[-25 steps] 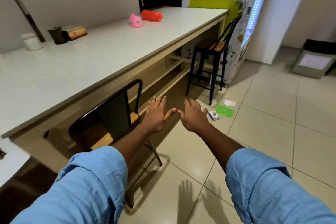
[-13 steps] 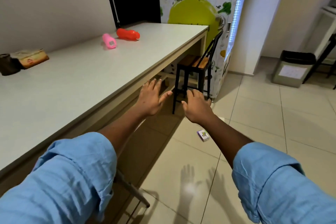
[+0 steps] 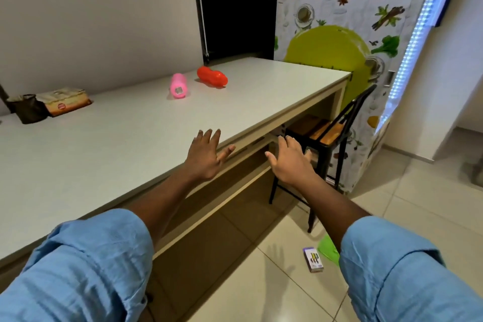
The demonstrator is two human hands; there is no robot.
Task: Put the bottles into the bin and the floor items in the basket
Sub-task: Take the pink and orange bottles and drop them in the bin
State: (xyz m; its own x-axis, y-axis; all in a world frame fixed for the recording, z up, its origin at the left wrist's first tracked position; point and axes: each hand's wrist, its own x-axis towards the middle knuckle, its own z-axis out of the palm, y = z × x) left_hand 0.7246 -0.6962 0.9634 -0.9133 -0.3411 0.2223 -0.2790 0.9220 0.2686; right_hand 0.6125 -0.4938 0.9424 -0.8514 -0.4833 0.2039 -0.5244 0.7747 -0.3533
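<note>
Now the pink bottle (image 3: 178, 86) and the red bottle (image 3: 212, 78) lie on their sides, just beside each other, on the far part of the white counter (image 3: 109, 144). Both sit nearer the middle of the view than they did a second ago, when they were small at its upper edge. The camera has advanced along the counter and lifted toward them. The left hand (image 3: 206, 158) is over the counter edge, fingers spread wide, holding nothing. The right hand (image 3: 291, 162) is beyond the edge, in front of the black chair (image 3: 337, 136), equally spread and empty. Neither hand touches a bottle. The floor items, a small box (image 3: 312, 259) and a green piece (image 3: 328, 247), have dropped to the lower frame, the latter partly behind the right sleeve (image 3: 407, 277). Judgement: the bottles are being addressed first; the bin is out of view at present.
</note>
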